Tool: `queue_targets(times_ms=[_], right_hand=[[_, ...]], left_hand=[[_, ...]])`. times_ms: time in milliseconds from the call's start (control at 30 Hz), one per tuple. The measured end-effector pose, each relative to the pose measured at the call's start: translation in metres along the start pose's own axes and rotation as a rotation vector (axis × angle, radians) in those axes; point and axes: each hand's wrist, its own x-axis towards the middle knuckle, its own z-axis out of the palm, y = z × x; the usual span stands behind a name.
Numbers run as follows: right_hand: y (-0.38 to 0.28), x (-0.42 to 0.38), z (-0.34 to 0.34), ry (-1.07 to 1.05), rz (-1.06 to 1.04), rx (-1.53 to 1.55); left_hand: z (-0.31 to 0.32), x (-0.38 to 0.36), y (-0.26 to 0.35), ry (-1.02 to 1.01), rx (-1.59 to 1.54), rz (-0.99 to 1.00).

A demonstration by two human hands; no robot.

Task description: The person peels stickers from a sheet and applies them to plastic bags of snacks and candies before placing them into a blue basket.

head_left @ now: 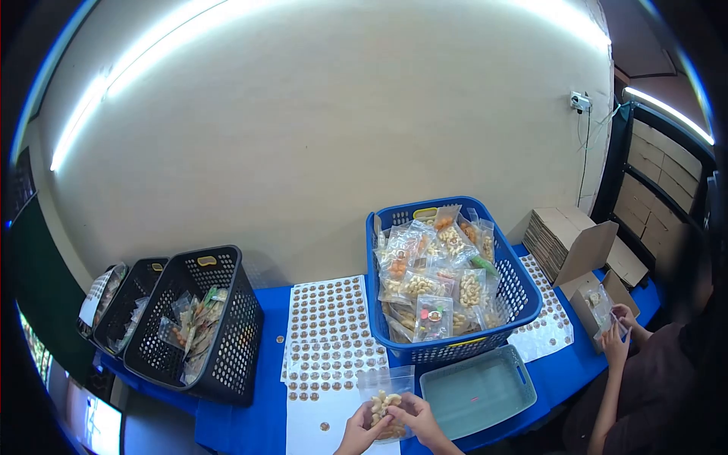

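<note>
My left hand (364, 428) and my right hand (418, 422) are both closed on a clear plastic bag (387, 379) of pale, curved nuts at the bottom centre. The thumbs meet on the front of the bag, and its flat top edge points up. Beneath and behind the bag lie white sheets (326, 326) with rows of small round stickers; the lowest sheet is mostly bare, with one sticker (324, 426) left of my left hand. Just right of my right hand is a grey-green tray (478, 390) holding a small reddish piece.
A blue basket (455, 350) full of filled bags stands behind the tray. Dark baskets (235, 334) with packets are at left. At right, a co-worker's hands (618, 334) hold a bag by an open carton (588, 303), near stacked flat cardboard (553, 235).
</note>
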Motion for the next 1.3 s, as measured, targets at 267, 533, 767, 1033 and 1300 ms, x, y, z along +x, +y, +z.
queue_targets(times_ms=[267, 533, 767, 1033, 1300], right_hand=[[0.01, -0.015, -0.02, 0.138, -0.06, -0.171], [0.002, -0.029, -0.01, 0.192, -0.123, -0.121], [0.014, -0.029, -0.013, 0.193, -0.199, -0.159], [0.011, -0.039, -0.011, 0.081, -0.117, -0.106], [0.054, -0.052, -0.013, 0.087, -0.185, -0.074]], left_hand=[[0.021, -0.011, -0.002, -0.064, -0.015, 0.059], [0.027, -0.005, -0.031, -0.024, -0.086, 0.078], [0.021, 0.002, -0.015, -0.078, 0.076, 0.079], [0.015, -0.009, -0.034, -0.036, -0.047, 0.094], [0.015, -0.018, -0.005, -0.01, -0.064, 0.145]])
